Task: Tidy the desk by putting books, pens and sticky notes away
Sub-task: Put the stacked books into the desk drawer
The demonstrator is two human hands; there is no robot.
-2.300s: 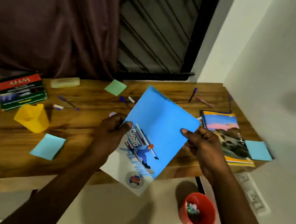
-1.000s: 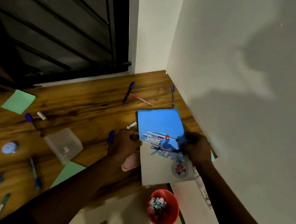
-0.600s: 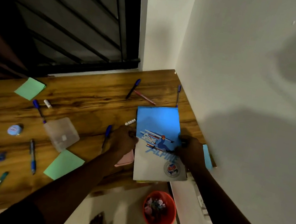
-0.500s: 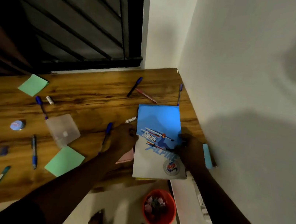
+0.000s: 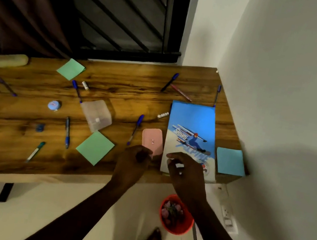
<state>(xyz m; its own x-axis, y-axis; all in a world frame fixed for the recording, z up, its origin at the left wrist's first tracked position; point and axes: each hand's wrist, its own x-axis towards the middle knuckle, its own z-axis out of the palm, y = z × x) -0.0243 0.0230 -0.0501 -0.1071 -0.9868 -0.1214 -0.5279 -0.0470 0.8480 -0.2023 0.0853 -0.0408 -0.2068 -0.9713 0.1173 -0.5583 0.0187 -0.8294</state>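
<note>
While my left hand (image 5: 132, 163) and right hand (image 5: 186, 172) hover at the front edge of the tabletop (image 5: 137, 87), neither grasps anything: fingers on both are loosely curled and released. The left is over the near end of a pink case (image 5: 151, 139); the right is over the near end of the ski-cover book (image 5: 192, 125). The book lies flat at the right end, just beside the pink case, with a blue sticky note (image 5: 229, 161) on its other side by the wall. I can't tell if the right fingers touch the cover. My read is the book is parked and loose items come next. The risk is that the book's near end sits right at the front edge, so a careless brush while pulling my right hand back could slide it off toward the red bin (image 5: 176, 216) on the floor below. Reaching for the blue pen (image 5: 135, 128) could knock the pink case, or roll the pen off the edge. The green sticky note (image 5: 95, 148) is thin and flat, so a pinch may slip.
</note>
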